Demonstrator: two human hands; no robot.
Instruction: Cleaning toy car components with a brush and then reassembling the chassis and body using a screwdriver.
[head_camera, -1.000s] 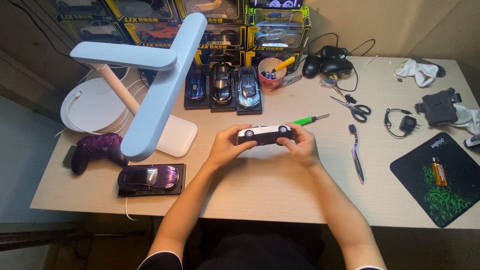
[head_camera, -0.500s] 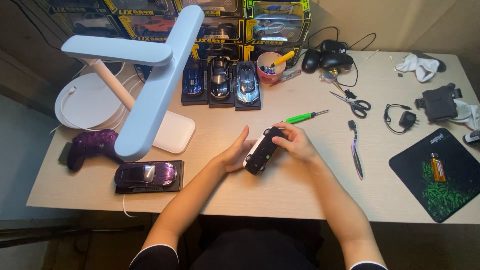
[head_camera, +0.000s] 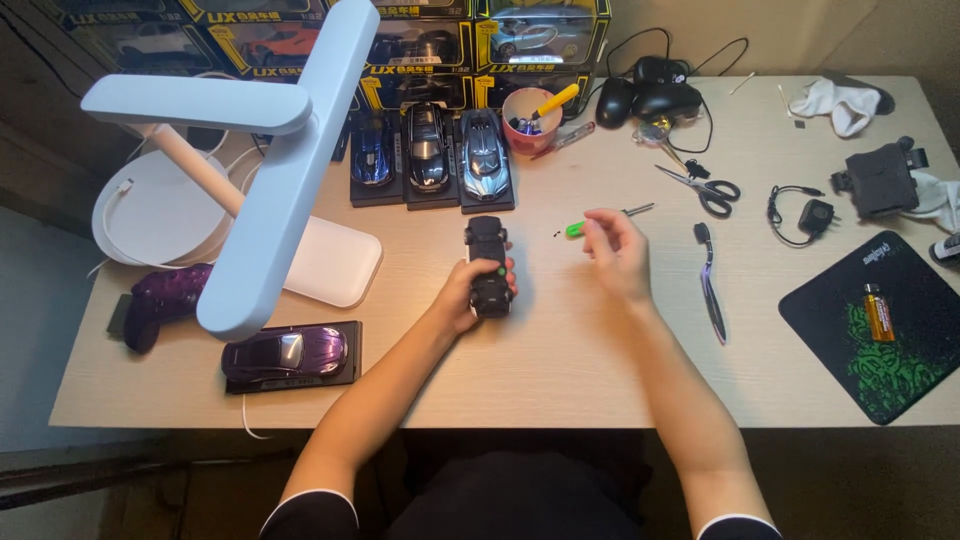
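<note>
My left hand (head_camera: 468, 292) grips a small black model car (head_camera: 488, 264) that lies upside down on the wooden table, its dark underside facing up and its length pointing away from me. My right hand (head_camera: 618, 252) hovers to the right of the car with its fingers loosely curled and nothing in them. Its fingertips are beside a green-handled screwdriver (head_camera: 600, 221) that lies on the table. A tiny dark speck, perhaps a screw (head_camera: 556, 235), sits between the car and the screwdriver.
Three model cars on black bases (head_camera: 430, 155) stand behind the held car, with boxed cars (head_camera: 420, 45) along the back. A white desk lamp (head_camera: 270, 170), purple car (head_camera: 287, 352), purple controller (head_camera: 165, 300), pink cup (head_camera: 530, 115), scissors (head_camera: 700, 185), tweezers (head_camera: 710, 280), mouse pad (head_camera: 880, 320) surround.
The car was held in both hands and has been turned upside down and lengthwise. My right hand has let go and moved right toward the screwdriver.
</note>
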